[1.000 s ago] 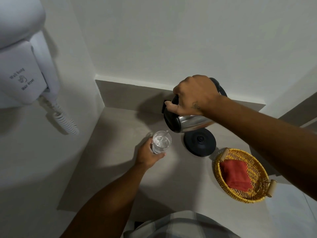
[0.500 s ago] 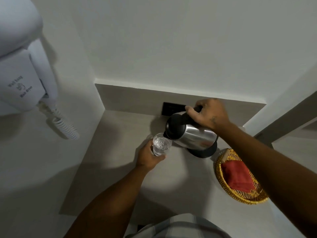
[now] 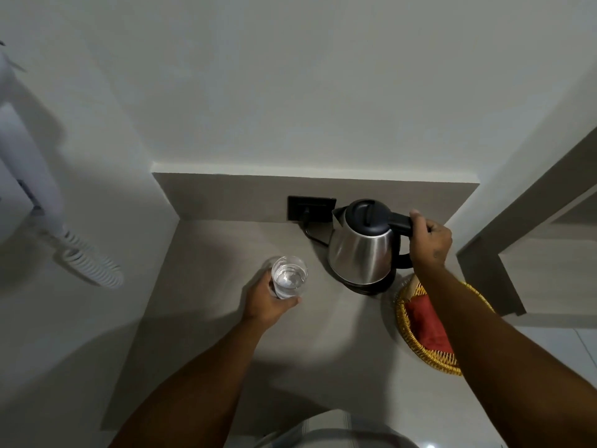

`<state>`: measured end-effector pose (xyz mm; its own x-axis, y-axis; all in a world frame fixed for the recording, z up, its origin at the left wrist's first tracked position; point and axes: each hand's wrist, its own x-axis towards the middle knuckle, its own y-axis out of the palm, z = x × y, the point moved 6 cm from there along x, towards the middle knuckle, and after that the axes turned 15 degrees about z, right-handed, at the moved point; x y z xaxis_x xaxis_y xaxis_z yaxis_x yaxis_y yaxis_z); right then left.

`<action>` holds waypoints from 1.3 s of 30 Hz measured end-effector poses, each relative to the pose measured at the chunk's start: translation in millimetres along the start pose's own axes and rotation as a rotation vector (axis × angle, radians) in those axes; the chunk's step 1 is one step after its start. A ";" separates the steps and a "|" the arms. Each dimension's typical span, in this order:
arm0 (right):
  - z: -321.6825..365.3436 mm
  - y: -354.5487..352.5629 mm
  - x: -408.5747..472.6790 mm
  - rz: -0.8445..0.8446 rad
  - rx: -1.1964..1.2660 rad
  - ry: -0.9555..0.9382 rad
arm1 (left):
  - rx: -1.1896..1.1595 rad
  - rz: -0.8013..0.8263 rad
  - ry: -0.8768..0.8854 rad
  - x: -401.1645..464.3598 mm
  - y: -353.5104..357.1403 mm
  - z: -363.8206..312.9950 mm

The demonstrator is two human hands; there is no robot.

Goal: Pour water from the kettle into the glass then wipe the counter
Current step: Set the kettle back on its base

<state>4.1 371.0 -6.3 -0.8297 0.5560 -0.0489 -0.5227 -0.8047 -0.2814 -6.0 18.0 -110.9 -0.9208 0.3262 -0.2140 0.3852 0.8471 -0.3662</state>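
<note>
Pouring done: my right hand [image 3: 429,237] grips the kettle [image 3: 363,245] on its base, left hand [image 3: 268,302] holds the glass [image 3: 288,277]; next, cloth [image 3: 426,321].

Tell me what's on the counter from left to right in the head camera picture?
Glass of water in the left hand → steel kettle → right hand on its handle. The wicker basket overlaps, so I skip it.

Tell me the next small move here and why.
Probably let the right hand release the kettle handle and reach for the red cloth in the wicker basket. The kettle stands upright on its base, the glass in the left hand already holds water, so wiping the counter remains.
</note>
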 end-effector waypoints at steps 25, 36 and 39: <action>-25.1 -29.6 8.1 0.060 0.025 -0.046 | -0.017 -0.030 -0.044 3.4 0.7 9.6; -21.1 -34.4 10.8 0.153 -0.131 -0.093 | -0.042 -0.021 -0.017 2.5 0.4 9.9; -21.2 -37.3 -1.7 0.197 -0.145 -0.102 | -0.029 -0.022 -0.004 3.3 1.2 10.0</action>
<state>29.2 404.6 -16.0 -0.9321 0.3615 -0.0213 -0.3216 -0.8533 -0.4104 -7.9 15.9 -121.0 -0.9286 0.3062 -0.2098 0.3633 0.8655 -0.3448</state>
